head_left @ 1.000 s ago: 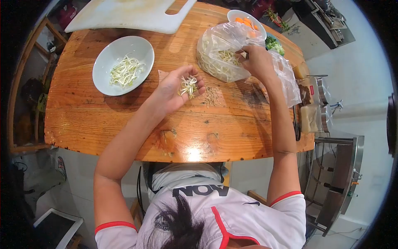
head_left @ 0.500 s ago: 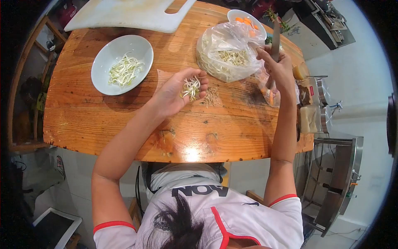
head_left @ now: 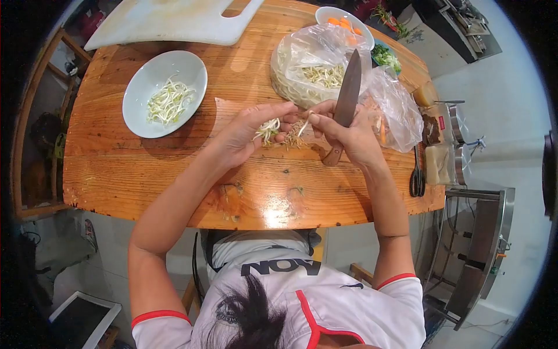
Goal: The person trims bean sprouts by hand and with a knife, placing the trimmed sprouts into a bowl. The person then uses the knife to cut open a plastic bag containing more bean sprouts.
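My left hand (head_left: pixel 239 139) is cupped, palm up, around a small bunch of bean sprouts (head_left: pixel 267 130). In my right hand (head_left: pixel 356 138) is a knife (head_left: pixel 349 87) with a wooden handle, its blade pointing up and away from me. The thumb and forefinger of that hand also pinch a single sprout (head_left: pixel 304 126), close to the left fingertips. Under and beside the hands lies a little pile of thin brownish sprout tails (head_left: pixel 295 141). To the left, a white bowl (head_left: pixel 135 110) contains loose sprouts (head_left: pixel 170 102). A clear plastic bag (head_left: pixel 285 81) of sprouts sits beyond my hands.
A white cutting board (head_left: pixel 168 23) lies at the far left. Beyond the bag are a bowl of orange pieces (head_left: pixel 321 17) and chopped greens (head_left: pixel 385 57). A second plastic bag (head_left: pixel 404 110), black-handled scissors (head_left: pixel 417 181) and several jars (head_left: pixel 437 163) line the right side.
My right hand has come left and down from beside the bags to my left hand, bringing the knife. It now pinches one sprout. The left hand still cups its bunch.
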### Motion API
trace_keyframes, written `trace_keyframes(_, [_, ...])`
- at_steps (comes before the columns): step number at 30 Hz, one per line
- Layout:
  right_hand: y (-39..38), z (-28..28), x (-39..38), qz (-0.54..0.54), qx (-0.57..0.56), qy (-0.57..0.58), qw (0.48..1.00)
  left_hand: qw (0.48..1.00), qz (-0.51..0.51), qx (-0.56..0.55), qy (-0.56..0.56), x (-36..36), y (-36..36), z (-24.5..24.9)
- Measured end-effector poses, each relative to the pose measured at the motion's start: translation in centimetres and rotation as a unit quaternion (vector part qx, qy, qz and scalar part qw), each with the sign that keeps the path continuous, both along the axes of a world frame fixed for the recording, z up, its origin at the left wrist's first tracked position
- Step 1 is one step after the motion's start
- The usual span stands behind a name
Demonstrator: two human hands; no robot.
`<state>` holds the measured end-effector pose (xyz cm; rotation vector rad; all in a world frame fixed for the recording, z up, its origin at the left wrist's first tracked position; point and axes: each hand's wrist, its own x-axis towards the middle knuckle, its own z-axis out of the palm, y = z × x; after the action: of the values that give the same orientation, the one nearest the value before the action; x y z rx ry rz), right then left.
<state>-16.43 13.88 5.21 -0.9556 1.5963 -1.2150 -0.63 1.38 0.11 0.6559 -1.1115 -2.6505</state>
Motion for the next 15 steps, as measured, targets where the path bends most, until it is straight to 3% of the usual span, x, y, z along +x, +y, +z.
trace_keyframes(3, [0.18, 0.32, 0.18, 0.017, 0.004, 0.015, 1.0, 0.997, -0.054, -0.059, 0.018, -0.25, 0.17, -0.82])
trace_keyframes(15, [0.27, -0.24, 0.5, 0.034, -0.035, 0.048, 0.998, 0.999, -0.049, -0.01, -0.011, 0.02, 0.2, -0.49])
